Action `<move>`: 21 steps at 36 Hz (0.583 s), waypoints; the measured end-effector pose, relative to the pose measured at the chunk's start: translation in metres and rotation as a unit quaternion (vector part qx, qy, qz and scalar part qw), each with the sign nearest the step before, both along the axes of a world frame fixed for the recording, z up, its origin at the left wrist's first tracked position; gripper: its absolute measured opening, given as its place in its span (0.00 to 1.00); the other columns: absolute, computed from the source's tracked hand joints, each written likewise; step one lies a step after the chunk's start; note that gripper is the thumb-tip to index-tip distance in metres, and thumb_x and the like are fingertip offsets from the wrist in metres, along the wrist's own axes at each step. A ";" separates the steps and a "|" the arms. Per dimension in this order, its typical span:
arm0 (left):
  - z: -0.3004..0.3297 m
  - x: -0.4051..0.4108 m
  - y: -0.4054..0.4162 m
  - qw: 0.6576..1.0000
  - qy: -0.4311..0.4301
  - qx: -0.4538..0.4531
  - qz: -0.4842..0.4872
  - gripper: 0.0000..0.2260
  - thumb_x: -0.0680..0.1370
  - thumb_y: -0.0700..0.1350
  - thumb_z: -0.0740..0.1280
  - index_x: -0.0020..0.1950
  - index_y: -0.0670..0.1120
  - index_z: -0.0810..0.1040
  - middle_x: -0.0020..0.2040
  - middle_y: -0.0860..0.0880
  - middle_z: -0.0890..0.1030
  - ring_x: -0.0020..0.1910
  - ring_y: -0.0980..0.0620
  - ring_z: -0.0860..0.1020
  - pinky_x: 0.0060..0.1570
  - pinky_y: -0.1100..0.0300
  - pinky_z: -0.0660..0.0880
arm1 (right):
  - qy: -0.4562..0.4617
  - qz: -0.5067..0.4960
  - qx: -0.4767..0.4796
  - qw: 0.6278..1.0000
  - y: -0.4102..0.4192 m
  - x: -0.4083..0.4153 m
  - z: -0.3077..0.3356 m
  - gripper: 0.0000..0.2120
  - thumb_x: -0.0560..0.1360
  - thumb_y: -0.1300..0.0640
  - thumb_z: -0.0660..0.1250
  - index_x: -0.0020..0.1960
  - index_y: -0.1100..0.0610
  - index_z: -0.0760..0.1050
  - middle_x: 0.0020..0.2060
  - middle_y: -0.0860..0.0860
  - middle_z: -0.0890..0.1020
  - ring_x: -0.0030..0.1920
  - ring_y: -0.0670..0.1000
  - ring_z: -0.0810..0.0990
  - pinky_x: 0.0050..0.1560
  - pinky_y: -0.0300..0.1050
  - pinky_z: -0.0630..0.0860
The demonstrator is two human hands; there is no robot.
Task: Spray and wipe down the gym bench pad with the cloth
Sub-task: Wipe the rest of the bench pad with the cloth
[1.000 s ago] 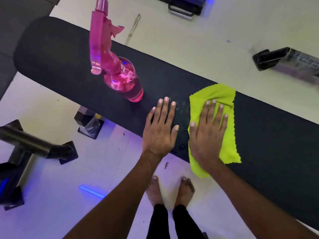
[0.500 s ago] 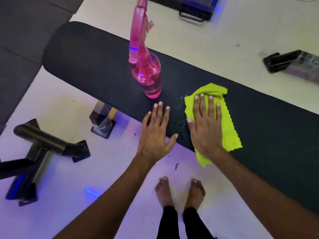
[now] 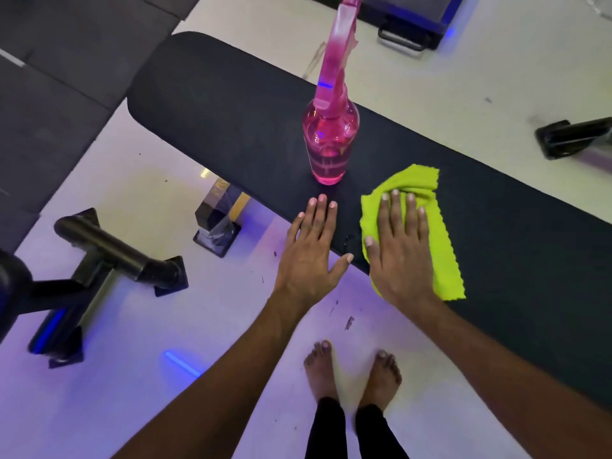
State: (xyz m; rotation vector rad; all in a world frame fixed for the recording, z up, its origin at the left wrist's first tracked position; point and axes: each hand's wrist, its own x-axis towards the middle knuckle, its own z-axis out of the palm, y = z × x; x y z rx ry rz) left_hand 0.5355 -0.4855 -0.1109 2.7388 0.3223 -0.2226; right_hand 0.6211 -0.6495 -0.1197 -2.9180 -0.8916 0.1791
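The long black bench pad [image 3: 215,127] runs diagonally from upper left to lower right. A pink spray bottle [image 3: 331,144] stands upright on it. Just right of the bottle lies the yellow-green cloth [image 3: 443,253], bunched at its far end, and my right hand [image 3: 400,256] presses flat on it with fingers spread. My left hand [image 3: 311,256] lies open and flat at the pad's near edge, fingertips on the pad right in front of the bottle's base. A few wet drops show on the pad between my hands.
Under the pad stands a wrapped bench leg [image 3: 217,226]. A black tubular frame [image 3: 109,250] sits on the floor at left, another black foot [image 3: 573,137] at right. Blue-lit equipment [image 3: 414,24] is at the top. My bare feet [image 3: 351,372] stand by the pad.
My right hand has slid the cloth leftward along the pad, closer to the bottle, and the cloth's far end has bunched up. My left hand has shifted back toward the near edge.
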 end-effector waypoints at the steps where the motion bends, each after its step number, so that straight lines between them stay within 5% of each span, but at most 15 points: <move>1: -0.001 0.000 0.002 1.000 -0.001 -0.001 -0.005 0.37 0.83 0.60 0.59 0.85 0.45 0.47 0.86 0.47 0.45 0.85 0.50 0.41 0.82 0.55 0.39 | 0.001 0.037 0.006 0.999 0.003 0.014 0.000 0.32 0.86 0.46 0.46 0.85 0.61 0.48 0.85 0.59 0.53 0.85 0.62 0.50 0.84 0.63 0.51; 5: -0.007 -0.002 0.013 1.000 0.000 -0.002 -0.019 0.34 0.84 0.57 0.55 0.86 0.47 0.46 0.86 0.49 0.45 0.85 0.51 0.43 0.81 0.56 0.41 | -0.006 0.095 0.027 0.995 0.003 0.059 0.002 0.31 0.87 0.44 0.46 0.86 0.57 0.49 0.86 0.54 0.53 0.86 0.57 0.50 0.84 0.60 0.51; 12: -0.006 -0.010 0.030 1.000 0.012 0.022 0.009 0.30 0.87 0.54 0.52 0.85 0.48 0.43 0.86 0.48 0.44 0.85 0.49 0.44 0.79 0.58 0.37 | -0.022 -0.114 0.023 0.993 -0.003 -0.006 0.001 0.33 0.85 0.46 0.48 0.85 0.60 0.48 0.85 0.59 0.51 0.85 0.62 0.49 0.85 0.62 0.46; 21: -0.004 -0.010 0.034 1.000 0.013 0.025 -0.005 0.30 0.87 0.52 0.53 0.85 0.48 0.45 0.86 0.49 0.45 0.85 0.50 0.45 0.80 0.58 0.37 | -0.014 -0.059 0.022 0.998 0.038 -0.007 -0.008 0.35 0.84 0.45 0.49 0.85 0.62 0.47 0.85 0.62 0.51 0.85 0.63 0.49 0.85 0.63 0.48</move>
